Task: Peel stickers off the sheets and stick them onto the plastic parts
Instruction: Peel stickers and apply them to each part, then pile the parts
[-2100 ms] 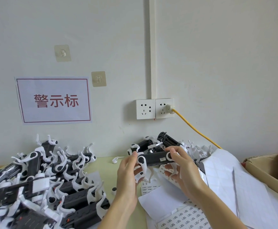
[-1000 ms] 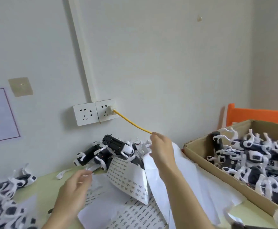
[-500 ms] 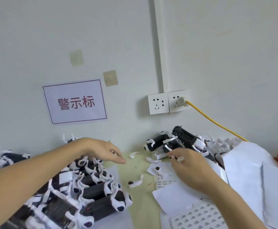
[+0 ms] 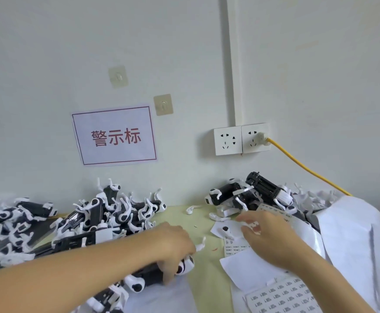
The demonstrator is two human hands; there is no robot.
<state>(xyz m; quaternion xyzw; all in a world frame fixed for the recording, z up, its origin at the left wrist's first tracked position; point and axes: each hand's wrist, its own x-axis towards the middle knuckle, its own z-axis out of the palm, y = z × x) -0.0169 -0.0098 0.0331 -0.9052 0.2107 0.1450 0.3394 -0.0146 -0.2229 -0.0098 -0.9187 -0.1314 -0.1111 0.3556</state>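
A big heap of black-and-white plastic parts [image 4: 89, 222] covers the left of the pale green table [image 4: 207, 276]. My left hand [image 4: 173, 247] reaches across and closes on one black-and-white part [image 4: 155, 273] at the heap's near right edge. My right hand [image 4: 268, 238] hovers over the sticker sheets [image 4: 234, 245], fingers curled and pinched together; whether a sticker is between them I cannot tell. A printed sticker sheet [image 4: 284, 297] lies at the bottom right. A smaller pile of parts [image 4: 252, 195] sits by the wall.
White backing sheets [image 4: 354, 240] are stacked on the right. A yellow cable [image 4: 302, 168] runs from the wall socket [image 4: 254, 138] down behind them. A sign [image 4: 115, 136] hangs on the wall. Small white loose bits [image 4: 192, 210] lie on the table.
My left hand has dropped from above the heap down and to the right onto a part at its near edge. My right hand has stayed over the sticker sheets.
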